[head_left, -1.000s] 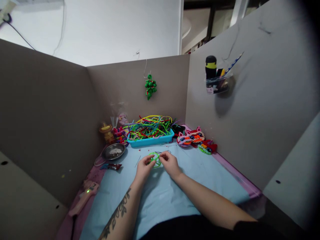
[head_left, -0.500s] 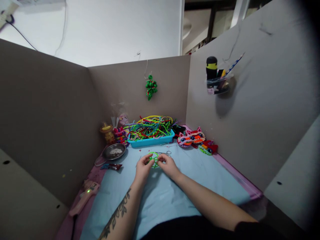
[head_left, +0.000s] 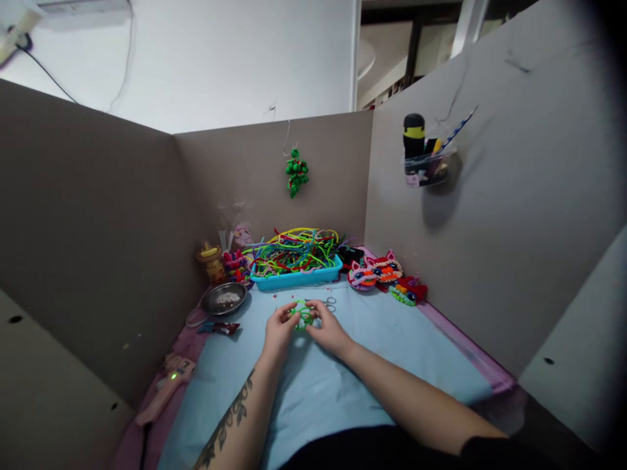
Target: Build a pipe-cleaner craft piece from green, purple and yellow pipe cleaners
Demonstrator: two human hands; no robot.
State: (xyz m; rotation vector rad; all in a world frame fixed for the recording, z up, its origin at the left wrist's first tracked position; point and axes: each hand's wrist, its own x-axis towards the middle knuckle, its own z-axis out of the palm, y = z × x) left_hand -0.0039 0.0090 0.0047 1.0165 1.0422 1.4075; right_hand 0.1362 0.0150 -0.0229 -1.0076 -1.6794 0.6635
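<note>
Between my hands, above the blue cloth, is a small rounded piece of bent bright green pipe cleaner [head_left: 302, 316] with open loops. My left hand [head_left: 281, 328] grips its left side between thumb and fingers. At the right side, my right hand [head_left: 327, 329] has its thumb low and its fingers high, closed around the edge of the piece. Fingers hide part of the loops. Just beyond my right fingers lie scissors [head_left: 330, 303], their blades partly covered. Behind them stands a blue tray [head_left: 296, 279] heaped with many-coloured pipe cleaners [head_left: 298, 251].
To the left are a metal dish [head_left: 224, 299] with small whitish bits, a dark red packet [head_left: 226, 328], a pink glue gun [head_left: 166, 388] with a green light and a drink cup [head_left: 211, 261]. Fuzzy animal faces [head_left: 386, 266] lie back right. Grey panels [head_left: 274, 156] enclose the table.
My right thumb and fingers have spread and shifted around the right edge of the green piece, which has turned slightly. My left hand keeps hold with little movement.
</note>
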